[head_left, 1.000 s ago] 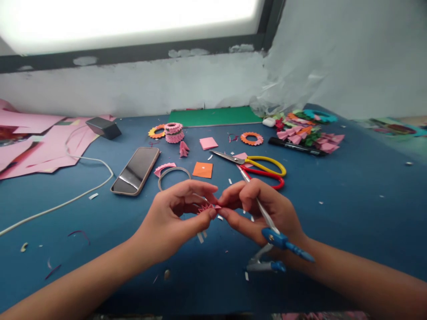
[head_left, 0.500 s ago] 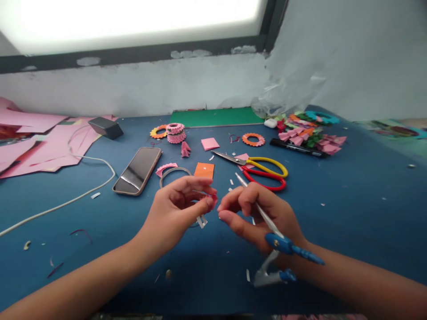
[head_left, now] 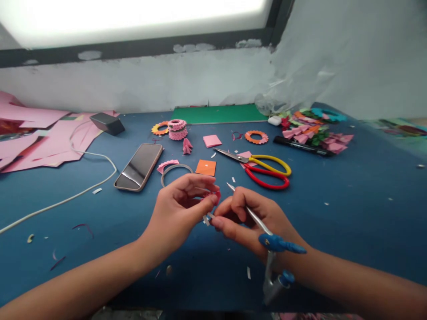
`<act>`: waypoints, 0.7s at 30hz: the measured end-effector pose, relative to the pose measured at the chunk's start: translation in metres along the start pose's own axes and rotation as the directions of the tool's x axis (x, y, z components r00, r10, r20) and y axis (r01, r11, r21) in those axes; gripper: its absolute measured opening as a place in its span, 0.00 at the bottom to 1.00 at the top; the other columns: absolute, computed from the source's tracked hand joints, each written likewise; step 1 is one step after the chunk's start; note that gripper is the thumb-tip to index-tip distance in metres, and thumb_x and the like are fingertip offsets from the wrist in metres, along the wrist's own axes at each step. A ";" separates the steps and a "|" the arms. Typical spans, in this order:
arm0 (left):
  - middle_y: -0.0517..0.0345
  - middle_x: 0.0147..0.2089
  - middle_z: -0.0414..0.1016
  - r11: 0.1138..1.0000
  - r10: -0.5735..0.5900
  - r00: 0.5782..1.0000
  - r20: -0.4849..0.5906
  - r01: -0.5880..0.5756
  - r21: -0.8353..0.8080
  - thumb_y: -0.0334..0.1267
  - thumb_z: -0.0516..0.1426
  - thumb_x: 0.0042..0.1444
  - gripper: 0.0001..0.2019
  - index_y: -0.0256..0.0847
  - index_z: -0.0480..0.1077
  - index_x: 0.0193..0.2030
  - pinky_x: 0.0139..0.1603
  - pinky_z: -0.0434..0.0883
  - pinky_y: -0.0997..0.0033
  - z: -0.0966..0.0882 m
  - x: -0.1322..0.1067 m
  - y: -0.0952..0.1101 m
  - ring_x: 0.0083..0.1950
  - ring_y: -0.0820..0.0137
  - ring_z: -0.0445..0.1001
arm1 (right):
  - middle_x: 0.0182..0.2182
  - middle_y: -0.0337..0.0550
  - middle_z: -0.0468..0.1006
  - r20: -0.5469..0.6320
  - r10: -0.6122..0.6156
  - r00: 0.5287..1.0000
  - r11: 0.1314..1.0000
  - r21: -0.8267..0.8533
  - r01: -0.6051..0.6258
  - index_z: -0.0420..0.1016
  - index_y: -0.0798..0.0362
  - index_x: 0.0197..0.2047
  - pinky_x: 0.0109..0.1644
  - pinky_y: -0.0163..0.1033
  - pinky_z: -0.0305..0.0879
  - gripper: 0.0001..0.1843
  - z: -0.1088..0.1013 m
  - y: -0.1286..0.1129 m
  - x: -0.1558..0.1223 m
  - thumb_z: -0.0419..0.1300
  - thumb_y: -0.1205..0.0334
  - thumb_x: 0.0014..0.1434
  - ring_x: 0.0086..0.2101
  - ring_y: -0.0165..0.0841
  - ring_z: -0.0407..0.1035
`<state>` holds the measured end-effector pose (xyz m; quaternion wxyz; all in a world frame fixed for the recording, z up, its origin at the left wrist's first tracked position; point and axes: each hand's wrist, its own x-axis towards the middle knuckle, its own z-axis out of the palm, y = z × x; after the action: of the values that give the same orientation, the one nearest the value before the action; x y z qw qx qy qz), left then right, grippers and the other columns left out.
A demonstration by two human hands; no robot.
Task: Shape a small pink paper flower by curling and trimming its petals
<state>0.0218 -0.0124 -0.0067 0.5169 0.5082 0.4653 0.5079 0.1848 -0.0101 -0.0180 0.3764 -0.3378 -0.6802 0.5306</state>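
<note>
My left hand pinches a small pink paper piece between thumb and fingers; most of it is hidden by them. White strips hang just below the thumb. A drawing compass with a silver leg and blue fittings lies across my right hand, its point up and its other leg hanging by the wrist. The thumb and forefinger of that hand are closed at the end of a white strip, close against my left thumb. Beyond the hands lie a grey ring and an orange paper square.
Scissors with yellow and red handles lie behind my right hand. A phone and a white cable are at left, near pink sheets. Scalloped paper rings, a black marker and folded paper pieces stand farther back.
My right hand has moved left and now meets the white strip under my left thumb. The compass has shifted left with it, its lower leg swinging down.
</note>
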 end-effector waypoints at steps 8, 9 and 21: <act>0.58 0.35 0.78 0.991 -0.122 0.987 0.106 0.127 -0.049 0.30 0.62 0.51 0.17 0.38 0.66 0.48 0.36 0.73 0.77 0.001 0.003 -0.001 0.36 0.74 0.76 | 0.26 0.35 0.66 -0.036 -0.189 0.981 0.974 -0.131 0.183 0.50 0.49 0.27 0.28 0.32 0.59 0.15 -0.013 -0.002 0.002 0.55 0.72 0.54 0.26 0.27 0.58; 0.58 0.35 0.79 0.987 -0.139 0.982 0.124 0.147 -0.057 0.31 0.62 0.51 0.18 0.38 0.65 0.49 0.36 0.72 0.77 0.001 0.003 -0.001 0.35 0.74 0.76 | 0.26 0.34 0.65 -0.015 -0.244 0.970 0.955 -0.179 0.237 0.50 0.49 0.27 0.28 0.33 0.58 0.15 -0.017 -0.001 0.003 0.54 0.72 0.54 0.26 0.27 0.58; 0.57 0.31 0.79 0.960 -0.232 0.937 0.260 0.263 -0.092 0.30 0.61 0.51 0.18 0.36 0.66 0.49 0.30 0.68 0.77 0.002 0.001 0.004 0.27 0.77 0.71 | 0.23 0.36 0.69 0.371 -0.360 0.856 0.775 -0.391 0.496 0.59 0.49 0.25 0.30 0.35 0.62 0.11 -0.035 -0.004 0.010 0.48 0.73 0.56 0.26 0.30 0.62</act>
<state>0.0238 -0.0119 -0.0029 0.6614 0.4713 0.4248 0.3999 0.2097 0.0141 -0.0071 0.2955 -0.1766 -0.8933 0.2889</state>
